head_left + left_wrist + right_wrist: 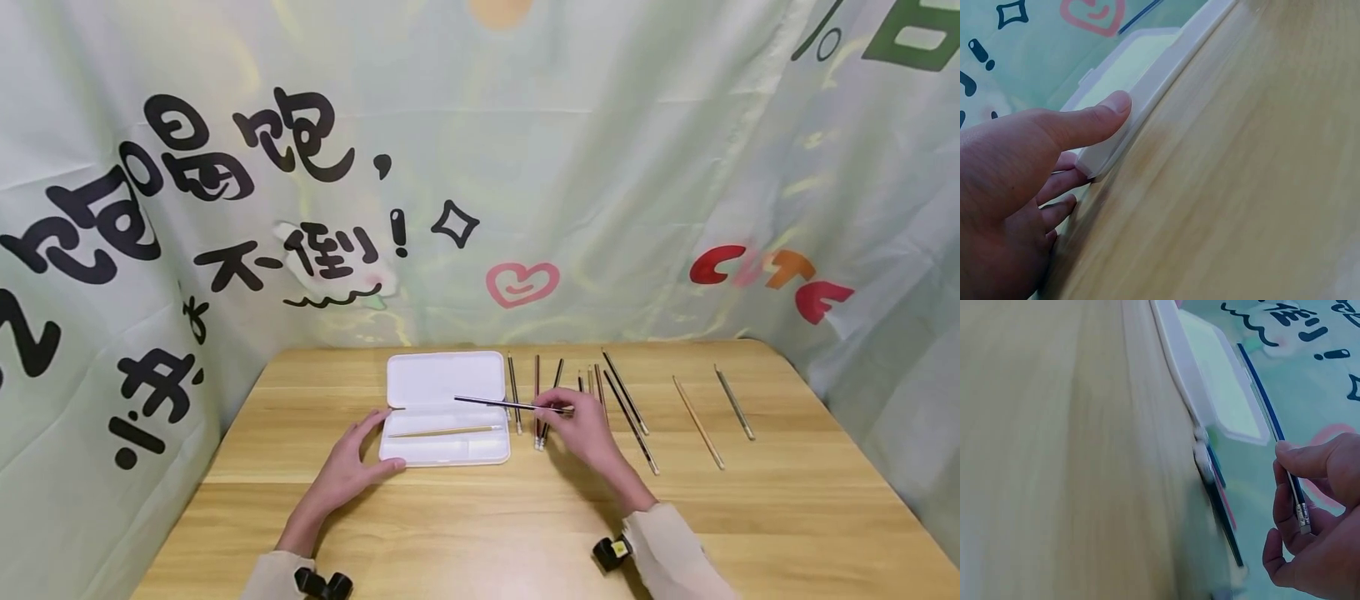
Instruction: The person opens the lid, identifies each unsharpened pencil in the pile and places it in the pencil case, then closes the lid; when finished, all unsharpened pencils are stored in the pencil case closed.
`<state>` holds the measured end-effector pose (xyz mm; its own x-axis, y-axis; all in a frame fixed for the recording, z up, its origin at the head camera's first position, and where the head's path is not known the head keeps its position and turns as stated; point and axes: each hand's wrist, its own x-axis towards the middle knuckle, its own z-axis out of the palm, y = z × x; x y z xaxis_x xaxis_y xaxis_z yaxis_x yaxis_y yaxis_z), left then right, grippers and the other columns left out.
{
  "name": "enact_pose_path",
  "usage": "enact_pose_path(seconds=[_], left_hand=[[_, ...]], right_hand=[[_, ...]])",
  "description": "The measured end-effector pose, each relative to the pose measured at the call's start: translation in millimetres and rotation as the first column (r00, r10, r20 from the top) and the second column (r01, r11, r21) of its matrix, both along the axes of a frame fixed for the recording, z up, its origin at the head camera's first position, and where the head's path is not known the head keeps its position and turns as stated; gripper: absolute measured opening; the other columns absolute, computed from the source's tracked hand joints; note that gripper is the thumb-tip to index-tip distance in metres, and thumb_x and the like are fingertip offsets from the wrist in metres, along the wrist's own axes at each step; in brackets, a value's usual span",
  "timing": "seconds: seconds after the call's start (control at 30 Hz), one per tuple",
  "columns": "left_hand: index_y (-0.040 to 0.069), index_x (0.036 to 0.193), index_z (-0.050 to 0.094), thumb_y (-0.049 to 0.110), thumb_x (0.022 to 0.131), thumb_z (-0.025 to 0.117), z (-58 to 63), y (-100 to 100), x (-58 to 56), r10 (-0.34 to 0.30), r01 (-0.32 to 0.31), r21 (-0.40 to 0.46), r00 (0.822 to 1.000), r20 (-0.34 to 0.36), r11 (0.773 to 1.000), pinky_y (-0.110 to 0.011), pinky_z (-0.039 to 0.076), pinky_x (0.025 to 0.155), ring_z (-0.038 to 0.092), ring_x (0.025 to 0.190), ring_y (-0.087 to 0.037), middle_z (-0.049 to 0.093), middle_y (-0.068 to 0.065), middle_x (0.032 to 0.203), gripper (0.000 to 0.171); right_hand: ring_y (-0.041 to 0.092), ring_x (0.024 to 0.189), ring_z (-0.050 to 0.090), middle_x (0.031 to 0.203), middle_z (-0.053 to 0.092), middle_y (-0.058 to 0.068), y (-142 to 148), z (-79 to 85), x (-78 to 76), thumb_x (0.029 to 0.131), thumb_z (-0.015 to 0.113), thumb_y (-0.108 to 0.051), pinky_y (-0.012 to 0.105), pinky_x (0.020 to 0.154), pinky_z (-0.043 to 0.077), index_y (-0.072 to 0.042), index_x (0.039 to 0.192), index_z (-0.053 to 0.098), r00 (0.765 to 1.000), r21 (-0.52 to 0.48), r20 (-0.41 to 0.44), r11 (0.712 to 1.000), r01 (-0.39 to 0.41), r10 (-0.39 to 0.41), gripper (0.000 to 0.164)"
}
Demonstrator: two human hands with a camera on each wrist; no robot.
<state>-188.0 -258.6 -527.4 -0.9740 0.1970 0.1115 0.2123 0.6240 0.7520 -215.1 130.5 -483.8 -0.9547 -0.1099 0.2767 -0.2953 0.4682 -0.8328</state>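
A white pencil case (442,455) lies with its lid (442,375) folded back. My left hand (348,467) holds it by the left end, thumb on the front wall and fingertips round the far side. Inside lies one tan pencil (442,432). My right hand (588,429) pinches a dark striped pencil (1261,392) near its eraser end, between thumb and fingers. This pencil is raised off the table, pointing left across the case in the head view.
Several loose pencils (630,422) are spread right of the case, some partly behind the right hand. Farther right lie a tan pencil (697,421) and a grey-green pencil (735,405). A printed cloth (600,208) hangs behind the wooden table (480,533).
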Motion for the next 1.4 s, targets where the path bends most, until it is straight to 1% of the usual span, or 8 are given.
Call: enact_pose_path(seconds=[0.13, 0.23, 0.37, 0.57, 0.77, 1.03, 1.27, 1.4], left_hand=[[0.017, 0.156, 0.044, 0.044, 0.084, 0.084, 1.2, 0, 0.3, 0.008, -0.008, -0.003, 1.0, 0.0, 1.0, -0.075, 0.024, 0.11, 0.028, 0.147, -0.052, 0.036, -0.019, 0.162, 0.087], [0.017, 0.156, 0.044, 0.043, 0.084, 0.085, 2.7, 0, 1.0, 0.009, -0.009, -0.004, 1.0, -0.008, 1.0, -0.075, 0.025, 0.11, 0.029, 0.146, -0.052, 0.037, -0.019, 0.161, 0.087], [0.016, 0.156, 0.044, 0.043, 0.084, 0.085, 3.2, 0, 1.7, 0.008, -0.008, -0.002, 1.0, -0.008, 1.0, -0.076, 0.026, 0.109, 0.03, 0.145, -0.053, 0.037, -0.021, 0.161, 0.087], [0.018, 0.157, 0.043, 0.045, 0.084, 0.084, 1.3, -1, 0.8, 0.016, -0.016, -0.014, 1.0, 0.0, 1.0, -0.075, 0.024, 0.11, 0.028, 0.146, -0.053, 0.036, -0.02, 0.162, 0.088], [0.017, 0.157, 0.043, 0.045, 0.084, 0.085, 1.5, -1, 0.9, 0.015, -0.015, -0.016, 1.0, 0.001, 1.0, -0.075, 0.024, 0.111, 0.028, 0.146, -0.053, 0.036, -0.021, 0.162, 0.088], [0.019, 0.157, 0.043, 0.046, 0.083, 0.085, 1.6, 1, -0.4, 0.019, -0.018, -0.016, 1.0, 0.018, 1.0, -0.075, 0.023, 0.111, 0.027, 0.147, -0.052, 0.034, -0.021, 0.163, 0.089], [0.02, 0.156, 0.044, 0.046, 0.082, 0.085, 0.5, 1, -1.5, 0.021, -0.021, -0.013, 1.0, 0.019, 1.0, -0.074, 0.024, 0.111, 0.027, 0.147, -0.052, 0.035, -0.019, 0.162, 0.089], [0.019, 0.156, 0.044, 0.047, 0.083, 0.085, -0.3, 1, -1.5, 0.017, -0.017, -0.016, 1.0, 0.013, 1.0, -0.075, 0.022, 0.111, 0.026, 0.147, -0.053, 0.035, -0.02, 0.162, 0.089]], right_hand=[[0.017, 0.082, 0.065, 0.092, 0.074, 0.007, -20, 1.7, -6.9, 0.088, 0.077, 0.002, 0.027, 0.071, 0.056, -0.006, 0.097, 0.077, 0.999, 0.005, -0.035, 1.0, -0.027, 0.027, 0.012], [0.016, 0.083, 0.066, 0.093, 0.074, 0.006, -36, 1.9, -11.6, 0.089, 0.077, 0.001, 0.028, 0.071, 0.056, -0.006, 0.097, 0.077, 0.998, 0.014, -0.025, 0.999, -0.051, 0.052, 0.011], [0.014, 0.089, 0.067, 0.096, 0.075, 0.001, -54, 1.9, -18.3, 0.092, 0.075, -0.001, 0.029, 0.078, 0.056, -0.008, 0.099, 0.077, 0.996, 0.031, 0.0, 0.995, -0.093, 0.093, 0.01], [0.017, 0.089, 0.067, 0.094, 0.075, 0.004, -75, 3.2, -27.6, 0.094, 0.074, -0.005, 0.035, 0.08, 0.055, -0.008, 0.097, 0.078, 0.988, 0.08, -0.018, 0.986, -0.149, 0.151, 0.005], [0.021, 0.096, 0.068, 0.097, 0.075, 0.003, -91, 1.8, -29.1, 0.092, 0.076, -0.003, 0.039, 0.087, 0.056, -0.006, 0.095, 0.078, 0.981, 0.109, 0.02, 0.975, -0.195, 0.194, 0.005], [0.016, 0.087, 0.069, 0.091, 0.076, 0.001, -98, -3.7, -27.5, 0.088, 0.079, -0.002, 0.037, 0.083, 0.056, -0.007, 0.09, 0.079, 0.98, 0.221, -0.014, 0.956, -0.191, 0.199, 0.006], [0.013, 0.082, 0.069, 0.091, 0.075, -0.001, -96, -5.7, -26.9, 0.089, 0.079, -0.003, 0.031, 0.079, 0.057, -0.008, 0.093, 0.079, 0.978, 0.212, -0.004, 0.956, -0.202, 0.208, 0.006], [0.017, 0.091, 0.069, 0.098, 0.075, 0.002, -91, -6.3, -24.5, 0.092, 0.076, -0.003, 0.033, 0.082, 0.058, -0.006, 0.099, 0.077, 0.972, 0.17, 0.026, 0.957, -0.234, 0.233, 0.008]])
